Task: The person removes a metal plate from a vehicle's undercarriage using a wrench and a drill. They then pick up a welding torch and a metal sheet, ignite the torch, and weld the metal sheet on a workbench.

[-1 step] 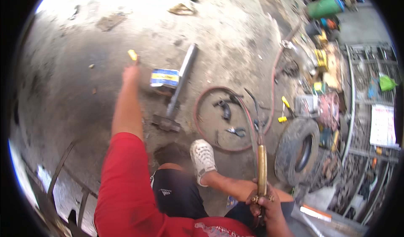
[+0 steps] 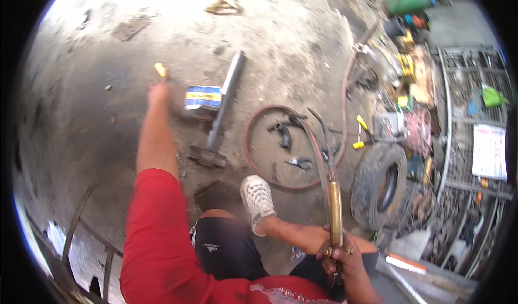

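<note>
My left arm, in a red sleeve, stretches far out over the stained floor. At its end my left hand [image 2: 158, 92] is closed on a small yellow object [image 2: 160, 69], too blurred to name. My right hand [image 2: 346, 258] is low at the right, wrapped round a brass gas torch [image 2: 335, 212] by its valve knobs. Hoses run from the torch's far end to a loop of red hose [image 2: 246, 142] on the floor. A blue, white and yellow box [image 2: 203, 97] lies to the right of my left hand, against a sledgehammer [image 2: 224, 107] with a metal handle.
Within the hose loop lie pliers [image 2: 298, 163] and a black curved pipe piece [image 2: 285, 137]. To the right are a yellow-handled tool [image 2: 360, 131], a tyre [image 2: 362, 188], a green gas cylinder [image 2: 410, 1] and a metal rack [image 2: 477, 118]. Thin metal bars [image 2: 75, 217] stand at the lower left.
The whole floor scene has shifted slightly left and up in the view. Both hands keep their holds, with no clear movement of their own.
</note>
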`<state>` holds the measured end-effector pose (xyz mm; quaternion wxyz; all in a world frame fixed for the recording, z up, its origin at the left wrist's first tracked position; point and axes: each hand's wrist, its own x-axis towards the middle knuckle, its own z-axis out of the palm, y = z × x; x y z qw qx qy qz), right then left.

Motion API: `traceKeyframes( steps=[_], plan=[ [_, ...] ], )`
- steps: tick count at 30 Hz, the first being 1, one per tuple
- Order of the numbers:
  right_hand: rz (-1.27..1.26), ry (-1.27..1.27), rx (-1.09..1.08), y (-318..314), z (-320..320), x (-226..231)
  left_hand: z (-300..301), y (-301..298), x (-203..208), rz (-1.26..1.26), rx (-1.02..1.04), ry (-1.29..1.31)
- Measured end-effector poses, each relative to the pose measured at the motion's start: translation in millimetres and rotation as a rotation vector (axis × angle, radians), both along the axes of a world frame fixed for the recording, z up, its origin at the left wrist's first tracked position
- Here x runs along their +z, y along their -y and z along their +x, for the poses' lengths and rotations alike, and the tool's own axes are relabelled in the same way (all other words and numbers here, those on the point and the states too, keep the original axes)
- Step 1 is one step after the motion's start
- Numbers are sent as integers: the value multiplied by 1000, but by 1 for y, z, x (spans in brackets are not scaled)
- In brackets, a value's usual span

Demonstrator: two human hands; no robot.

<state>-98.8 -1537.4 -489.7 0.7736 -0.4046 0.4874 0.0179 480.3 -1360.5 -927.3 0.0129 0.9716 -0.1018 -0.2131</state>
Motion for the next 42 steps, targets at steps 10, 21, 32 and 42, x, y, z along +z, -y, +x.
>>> traceKeyframes(
  steps=[10,21,32,42],
  plan=[
    [49,42,76,-4,18,5,-11,-47,-14,-53,87,77],
    [106,245,468,-53,89,-9,-102,-110,67,-1494,927,-179],
    [40,442,664,-112,156,46,-108,-87,426,-2009,886,-334],
    [9,430,747,-115,148,41,-129,-97,484,-2053,910,-400]
  ],
)
